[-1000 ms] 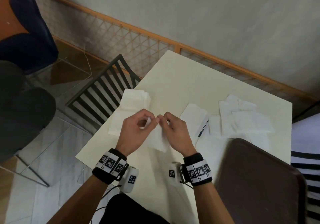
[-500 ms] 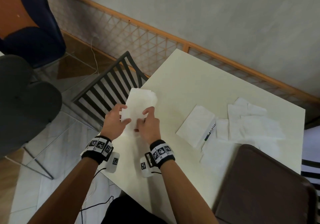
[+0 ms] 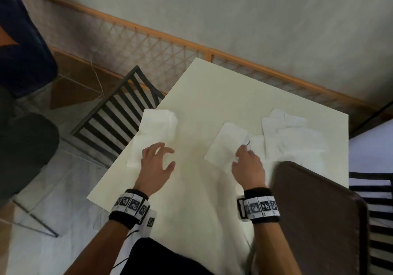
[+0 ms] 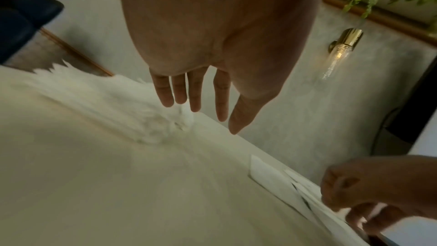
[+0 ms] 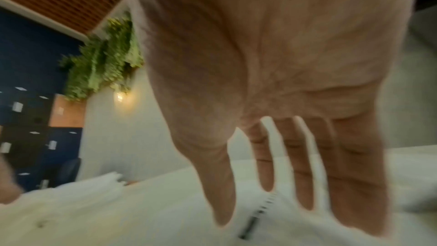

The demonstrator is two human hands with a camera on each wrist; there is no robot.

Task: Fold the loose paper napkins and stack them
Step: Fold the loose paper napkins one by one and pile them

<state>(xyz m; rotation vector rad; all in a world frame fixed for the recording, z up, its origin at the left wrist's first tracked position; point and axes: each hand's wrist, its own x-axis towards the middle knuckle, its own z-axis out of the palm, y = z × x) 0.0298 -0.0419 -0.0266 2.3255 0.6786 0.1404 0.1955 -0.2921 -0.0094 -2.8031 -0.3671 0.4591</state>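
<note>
A stack of folded white napkins (image 3: 158, 126) lies at the left edge of the cream table (image 3: 212, 92). My left hand (image 3: 163, 158) hovers open over the stack's near end, fingers spread and holding nothing; in the left wrist view its fingertips (image 4: 165, 100) hang just above the stack (image 4: 132, 115). My right hand (image 3: 244, 158) reaches over the near right corner of a flat napkin (image 3: 225, 143) in the middle of the table, its fingers (image 5: 305, 175) straight and blurred. Several loose napkins (image 3: 291, 134) lie spread to the right.
A thin black-printed strip (image 3: 247, 143) lies between the flat napkin and the loose ones. A brown chair back (image 3: 314, 221) stands at the table's near right. A black slatted chair (image 3: 119, 115) stands off the left edge, with a wooden lattice rail (image 3: 148, 41) behind.
Both hands carried a folded napkin left onto the stack and let go. The right hand has since moved right to the flat napkin; the left hand has drawn back a little.
</note>
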